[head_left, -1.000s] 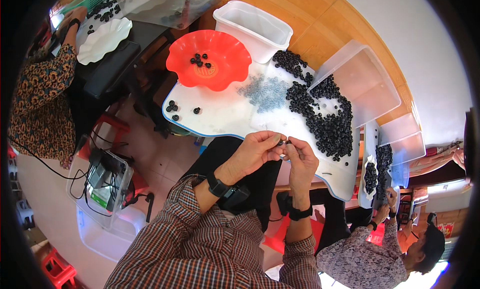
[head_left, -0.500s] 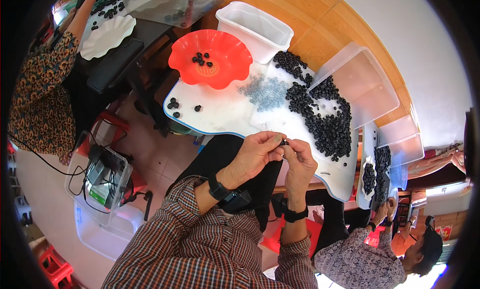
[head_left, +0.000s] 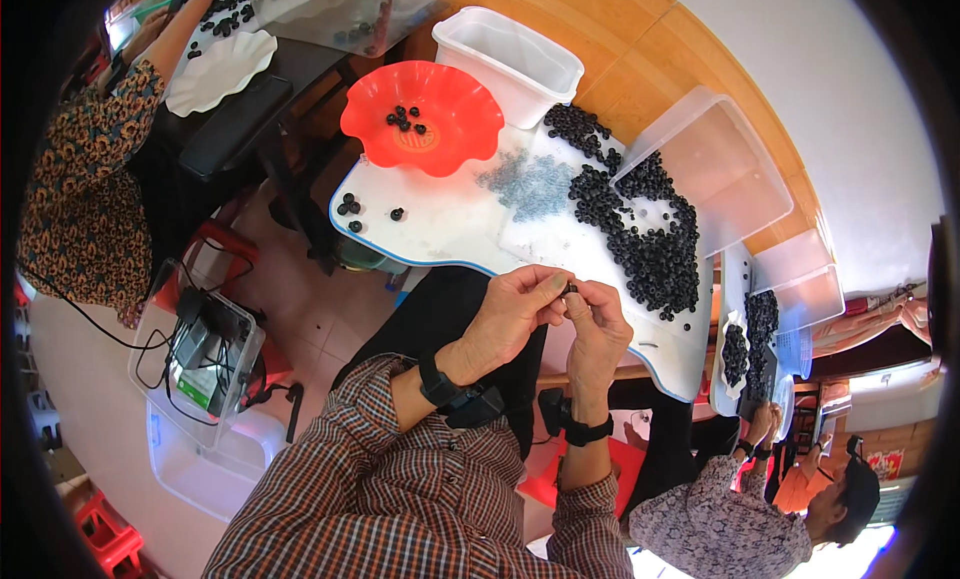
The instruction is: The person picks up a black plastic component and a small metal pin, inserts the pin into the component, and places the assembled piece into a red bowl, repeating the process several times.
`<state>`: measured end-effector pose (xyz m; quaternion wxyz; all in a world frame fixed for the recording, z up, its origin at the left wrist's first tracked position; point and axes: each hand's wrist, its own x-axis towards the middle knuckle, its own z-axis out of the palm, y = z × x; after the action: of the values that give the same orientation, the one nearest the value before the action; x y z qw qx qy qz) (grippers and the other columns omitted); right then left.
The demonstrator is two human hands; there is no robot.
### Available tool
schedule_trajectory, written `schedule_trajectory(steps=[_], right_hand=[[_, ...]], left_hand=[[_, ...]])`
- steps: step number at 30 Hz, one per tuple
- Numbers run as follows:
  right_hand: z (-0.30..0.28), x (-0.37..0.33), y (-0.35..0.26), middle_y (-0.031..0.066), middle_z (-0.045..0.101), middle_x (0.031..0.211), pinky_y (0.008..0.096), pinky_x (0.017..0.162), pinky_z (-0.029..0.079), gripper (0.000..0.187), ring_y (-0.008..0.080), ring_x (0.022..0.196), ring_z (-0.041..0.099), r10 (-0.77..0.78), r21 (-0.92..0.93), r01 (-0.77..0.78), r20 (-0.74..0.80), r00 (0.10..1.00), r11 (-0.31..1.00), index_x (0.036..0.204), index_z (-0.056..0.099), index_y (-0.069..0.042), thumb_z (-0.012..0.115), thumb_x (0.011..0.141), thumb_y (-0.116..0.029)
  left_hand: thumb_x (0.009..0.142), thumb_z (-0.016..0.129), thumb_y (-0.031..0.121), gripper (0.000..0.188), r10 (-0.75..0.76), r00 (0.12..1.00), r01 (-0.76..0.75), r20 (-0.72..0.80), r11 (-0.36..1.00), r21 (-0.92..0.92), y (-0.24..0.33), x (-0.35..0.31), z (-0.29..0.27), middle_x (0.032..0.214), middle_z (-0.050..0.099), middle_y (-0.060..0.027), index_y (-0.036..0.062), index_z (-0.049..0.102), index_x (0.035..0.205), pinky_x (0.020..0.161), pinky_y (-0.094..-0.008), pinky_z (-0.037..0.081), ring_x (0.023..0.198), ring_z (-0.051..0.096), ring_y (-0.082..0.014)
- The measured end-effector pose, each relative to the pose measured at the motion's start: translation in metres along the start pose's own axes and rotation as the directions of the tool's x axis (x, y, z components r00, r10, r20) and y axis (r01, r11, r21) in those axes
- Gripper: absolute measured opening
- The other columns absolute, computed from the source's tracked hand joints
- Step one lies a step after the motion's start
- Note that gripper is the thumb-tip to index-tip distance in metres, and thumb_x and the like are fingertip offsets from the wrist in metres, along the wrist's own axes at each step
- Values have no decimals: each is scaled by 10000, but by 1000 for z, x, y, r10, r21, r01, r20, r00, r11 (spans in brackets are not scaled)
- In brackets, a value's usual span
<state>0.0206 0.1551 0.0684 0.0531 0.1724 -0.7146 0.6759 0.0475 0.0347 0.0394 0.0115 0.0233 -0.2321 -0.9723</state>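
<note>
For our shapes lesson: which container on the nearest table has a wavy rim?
The red bowl; the white tub and clear box have smooth rims.

Head camera: wide fisheye, worn high, facing steeply down over near edge of white table (head_left: 450, 224). Plaid shirt (head_left: 390, 479) closest, nearer than table; orange-brown wall (head_left: 625, 29) beyond table; floor (head_left: 310, 324) left of table.
</note>
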Motion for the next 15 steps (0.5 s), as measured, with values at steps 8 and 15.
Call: schedule_trajectory(steps=[8,15], right_hand=[[0,-8,-1,43,580,999,218,749,475,134,97,860,567,11,-8,-11,-4,1000,1000,974,646,33,630,850,79],[2,-8,-4,43,573,1001,216,757,475,116,101,860,571,37,28,-37,-1,999,999,970,637,41,620,860,78]], left_hand=[[967,583,152,263,23,999,-16,-39,982,190,8,-9,7,852,646,-59,-50,635,1127,655,-219,546,708,618,-98],[982,536,94,246,48,999,-46,-6,980,195,14,-16,9,931,660,-85,-64,619,1153,730,-230,574,776,655,-116]])
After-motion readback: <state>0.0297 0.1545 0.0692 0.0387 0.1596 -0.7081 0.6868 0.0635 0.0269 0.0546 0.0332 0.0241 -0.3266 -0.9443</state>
